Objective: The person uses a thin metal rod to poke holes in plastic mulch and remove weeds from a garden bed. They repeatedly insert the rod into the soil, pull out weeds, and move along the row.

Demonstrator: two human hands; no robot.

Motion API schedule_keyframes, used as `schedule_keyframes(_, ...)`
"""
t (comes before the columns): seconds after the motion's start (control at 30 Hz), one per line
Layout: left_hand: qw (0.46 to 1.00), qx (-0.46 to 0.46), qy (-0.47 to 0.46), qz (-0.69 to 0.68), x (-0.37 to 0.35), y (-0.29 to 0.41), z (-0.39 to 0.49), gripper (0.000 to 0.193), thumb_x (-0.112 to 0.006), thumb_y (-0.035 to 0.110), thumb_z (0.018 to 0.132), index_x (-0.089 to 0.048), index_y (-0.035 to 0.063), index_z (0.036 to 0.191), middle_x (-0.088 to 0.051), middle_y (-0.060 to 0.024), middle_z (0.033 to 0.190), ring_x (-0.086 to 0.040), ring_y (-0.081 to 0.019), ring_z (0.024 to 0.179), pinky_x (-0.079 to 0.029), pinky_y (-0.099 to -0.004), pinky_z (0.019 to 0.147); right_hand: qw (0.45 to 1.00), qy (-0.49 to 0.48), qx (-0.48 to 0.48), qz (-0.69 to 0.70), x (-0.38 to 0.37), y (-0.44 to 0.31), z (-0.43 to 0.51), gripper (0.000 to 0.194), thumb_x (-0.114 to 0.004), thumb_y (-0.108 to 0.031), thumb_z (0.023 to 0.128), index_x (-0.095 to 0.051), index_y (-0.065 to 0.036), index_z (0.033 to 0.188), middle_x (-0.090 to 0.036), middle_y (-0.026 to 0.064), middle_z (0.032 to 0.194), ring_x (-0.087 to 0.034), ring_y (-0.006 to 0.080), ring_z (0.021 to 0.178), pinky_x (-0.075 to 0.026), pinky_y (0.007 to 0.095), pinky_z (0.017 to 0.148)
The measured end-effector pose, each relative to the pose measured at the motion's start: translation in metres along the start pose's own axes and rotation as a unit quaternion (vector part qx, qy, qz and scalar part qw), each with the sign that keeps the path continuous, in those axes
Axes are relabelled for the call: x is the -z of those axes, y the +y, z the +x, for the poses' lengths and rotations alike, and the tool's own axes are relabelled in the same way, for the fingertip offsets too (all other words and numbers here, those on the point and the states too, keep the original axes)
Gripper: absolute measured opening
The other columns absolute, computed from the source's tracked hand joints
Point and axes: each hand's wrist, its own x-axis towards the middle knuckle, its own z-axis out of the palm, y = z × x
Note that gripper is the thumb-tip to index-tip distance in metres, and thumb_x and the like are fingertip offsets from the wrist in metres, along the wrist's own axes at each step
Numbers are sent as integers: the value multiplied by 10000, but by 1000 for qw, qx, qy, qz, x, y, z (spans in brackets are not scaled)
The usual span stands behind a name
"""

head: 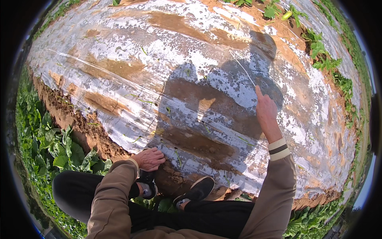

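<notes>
Clear plastic mulch film (191, 59), wet with droplets beneath and stained with soil, covers a raised bed before me. My right hand (265, 109) is stretched out over the film, its index finger extended at the lower end of a thin pale line (242, 67); whether that is a stick, a string or a crease I cannot tell. Low at the bed's near edge, my left hand (150, 159) rests with curled fingers by the film's edge; what lies under its fingers is hidden. Thin green seedlings (146, 101) poke through small holes in the film.
Leafy green plants (71, 152) fill the furrow at the left, beside a crumbly soil edge (86, 131). My dark shoes (195, 189) stand at the near edge. Farther right grow more plants (319, 49), with a pale green fruit (286, 15) near them. My shadow falls across the bed.
</notes>
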Motion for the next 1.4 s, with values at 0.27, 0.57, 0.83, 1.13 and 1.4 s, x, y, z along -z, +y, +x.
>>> schedule_keyframes(0.27, 1000, -3, 4, 1, -3, -2, 0, 390, -640, 333, 823, -546, 92, 1114, -489, -62, 949, -503, -225, 925, -385, -380, 815, 998, -17, -25, -53, -2, -14, 3, 584, -523, -85, 921, -403, -145, 1489, -646, 184, 934, -714, 354, 775, -596, 452, 664)
schedule_keyframes(0.57, 1000, -2, -1, -5, -3, -2, 0, 393, -640, 335, 824, -547, 94, 1120, -494, -64, 961, -504, -229, 933, -384, -385, 828, 999, 6, -14, -28, -12, -17, 9, 562, -524, -81, 918, -433, -142, 1469, -649, 206, 916, -712, 359, 762, -595, 451, 661)
schedule_keyframes(0.83, 1000, 4, -15, -3, 0, -1, 0, 387, -635, 334, 833, -545, 96, 1124, -494, -68, 969, -500, -233, 934, -386, -383, 825, 1000, -14, 8, 25, -18, -14, 14, 526, -513, -70, 924, -477, -149, 1443, -669, 216, 909, -702, 383, 806, -580, 467, 717)
schedule_keyframes(1.13, 1000, 3, -21, 5, 6, 0, 4, 361, -640, 323, 824, -542, 102, 1093, -481, -61, 936, -501, -230, 916, -386, -385, 818, 926, 92, -65, 362, -31, -2, 14, 339, -538, -61, 932, -661, -99, 1246, -671, 272, 933, -645, 448, 864, -502, 506, 780)
schedule_keyframes(1.4, 1000, 5, -11, 12, 8, 3, 4, 322, -640, 334, 823, -558, 111, 1040, -491, -45, 923, -501, -214, 923, -388, -369, 824, 967, 101, -51, 227, -24, 29, -10, 353, -492, -103, 960, -622, -72, 1287, -655, 270, 904, -648, 418, 865, -477, 470, 799)
